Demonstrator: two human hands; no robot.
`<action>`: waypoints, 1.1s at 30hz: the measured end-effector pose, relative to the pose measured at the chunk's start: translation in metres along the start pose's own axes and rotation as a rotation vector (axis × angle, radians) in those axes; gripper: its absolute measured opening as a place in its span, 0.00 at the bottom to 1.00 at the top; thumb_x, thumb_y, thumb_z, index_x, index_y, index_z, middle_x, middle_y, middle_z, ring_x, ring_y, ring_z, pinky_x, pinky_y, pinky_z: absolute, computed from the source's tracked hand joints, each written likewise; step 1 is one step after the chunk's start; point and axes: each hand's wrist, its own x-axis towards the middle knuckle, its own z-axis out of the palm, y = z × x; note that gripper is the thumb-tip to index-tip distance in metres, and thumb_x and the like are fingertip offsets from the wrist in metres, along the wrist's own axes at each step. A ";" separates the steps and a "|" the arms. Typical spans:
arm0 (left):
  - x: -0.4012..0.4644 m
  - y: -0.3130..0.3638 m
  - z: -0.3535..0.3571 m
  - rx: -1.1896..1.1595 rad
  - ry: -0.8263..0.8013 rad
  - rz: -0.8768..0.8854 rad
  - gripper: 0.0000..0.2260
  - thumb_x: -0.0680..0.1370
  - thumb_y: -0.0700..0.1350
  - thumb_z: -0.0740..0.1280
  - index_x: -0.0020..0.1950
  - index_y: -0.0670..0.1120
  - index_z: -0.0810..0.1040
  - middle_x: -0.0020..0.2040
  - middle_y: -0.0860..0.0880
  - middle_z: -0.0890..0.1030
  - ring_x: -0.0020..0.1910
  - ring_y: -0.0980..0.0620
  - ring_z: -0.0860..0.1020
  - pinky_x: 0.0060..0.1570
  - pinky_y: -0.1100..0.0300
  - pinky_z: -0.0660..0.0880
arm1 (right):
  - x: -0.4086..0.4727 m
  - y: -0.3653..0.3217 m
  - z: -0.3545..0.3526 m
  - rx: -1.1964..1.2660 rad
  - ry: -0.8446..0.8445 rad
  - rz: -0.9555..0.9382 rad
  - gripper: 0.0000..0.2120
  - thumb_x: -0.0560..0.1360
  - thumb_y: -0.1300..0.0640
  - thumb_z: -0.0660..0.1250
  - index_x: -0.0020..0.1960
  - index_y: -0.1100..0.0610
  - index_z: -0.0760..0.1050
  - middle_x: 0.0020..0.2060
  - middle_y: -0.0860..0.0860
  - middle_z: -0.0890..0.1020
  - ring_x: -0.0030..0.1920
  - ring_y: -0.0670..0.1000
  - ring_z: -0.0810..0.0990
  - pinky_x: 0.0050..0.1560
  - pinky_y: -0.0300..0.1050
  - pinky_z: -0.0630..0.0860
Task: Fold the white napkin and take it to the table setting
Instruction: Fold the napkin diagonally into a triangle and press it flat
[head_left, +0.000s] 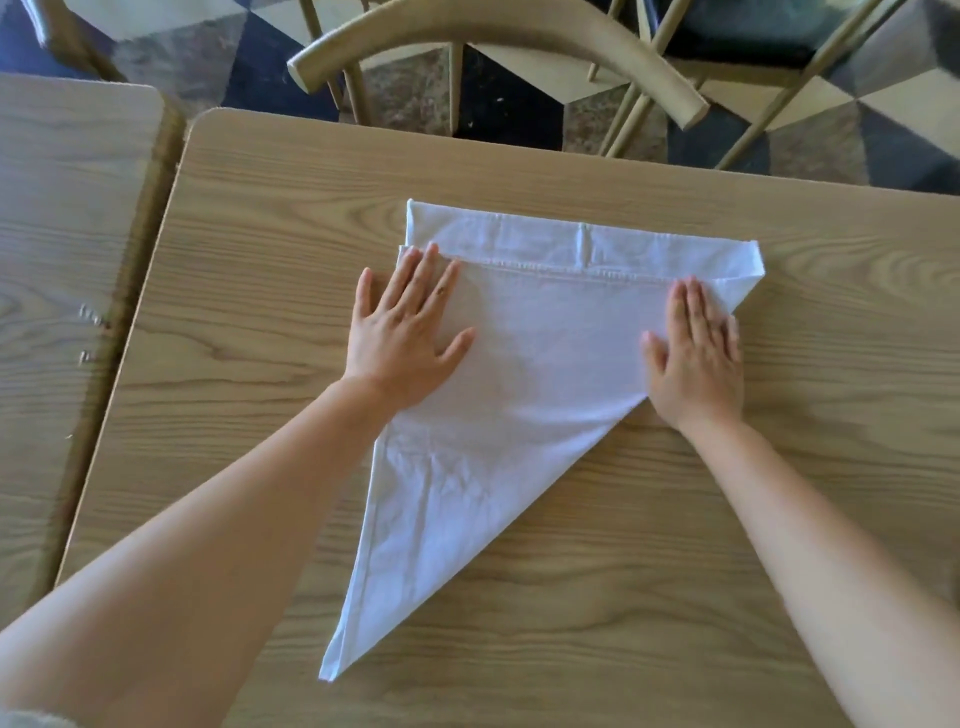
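Observation:
The white napkin (540, 364) lies flat on the wooden table (675, 571), folded into a triangle whose long point reaches toward me. A narrow band is folded over along its far edge. My left hand (405, 332) presses flat on the napkin's left side, fingers spread, fingertips at the hem of the band. My right hand (693, 353) presses flat on the right corner, fingers together. Neither hand grips the cloth.
A second wooden table (62, 234) abuts on the left with a narrow gap between. A wooden chair (498, 36) stands at the far side, another chair (779, 57) behind it to the right. The floor beyond has a dark and light geometric pattern.

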 end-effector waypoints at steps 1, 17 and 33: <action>-0.001 0.000 0.000 0.001 -0.001 0.001 0.31 0.77 0.62 0.51 0.77 0.53 0.49 0.78 0.51 0.47 0.76 0.54 0.44 0.72 0.44 0.43 | 0.000 0.016 -0.004 -0.009 0.002 0.041 0.35 0.73 0.42 0.38 0.76 0.58 0.46 0.76 0.53 0.49 0.76 0.49 0.46 0.74 0.55 0.43; -0.043 0.140 0.031 -0.070 -0.021 0.041 0.25 0.77 0.55 0.50 0.75 0.51 0.60 0.76 0.48 0.59 0.75 0.49 0.56 0.71 0.39 0.47 | -0.023 -0.022 0.006 -0.012 -0.006 -0.104 0.30 0.77 0.46 0.40 0.76 0.54 0.47 0.76 0.52 0.52 0.76 0.49 0.48 0.73 0.57 0.45; -0.223 0.035 0.012 -0.040 -0.057 -0.160 0.29 0.76 0.57 0.54 0.76 0.51 0.54 0.77 0.50 0.53 0.75 0.52 0.50 0.73 0.52 0.48 | -0.024 -0.021 0.004 0.005 -0.017 -0.102 0.29 0.77 0.46 0.43 0.76 0.54 0.46 0.76 0.56 0.48 0.76 0.53 0.45 0.73 0.58 0.42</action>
